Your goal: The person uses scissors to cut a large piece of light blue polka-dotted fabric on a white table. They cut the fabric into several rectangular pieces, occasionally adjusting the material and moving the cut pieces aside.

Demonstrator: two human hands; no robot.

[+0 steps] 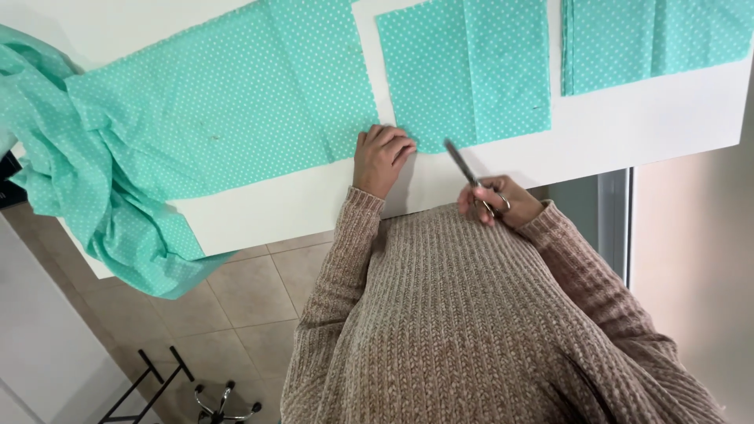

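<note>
Left hand (382,157) presses flat, unclenched, on the near corner of the middle fabric piece (465,71) on the white table (628,133). Right hand (496,201) grips closed scissors (470,174), just right of it.

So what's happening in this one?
A person in a knit sweater stands at a white table spread with teal dotted fabric. The left hand rests on the table at the gap between the long piece and a cut panel. The right hand holds scissors, blades shut, pointing toward the panel's lower edge. Another panel lies farther right. The long piece's loose end hangs bunched off the table's left edge.
</note>
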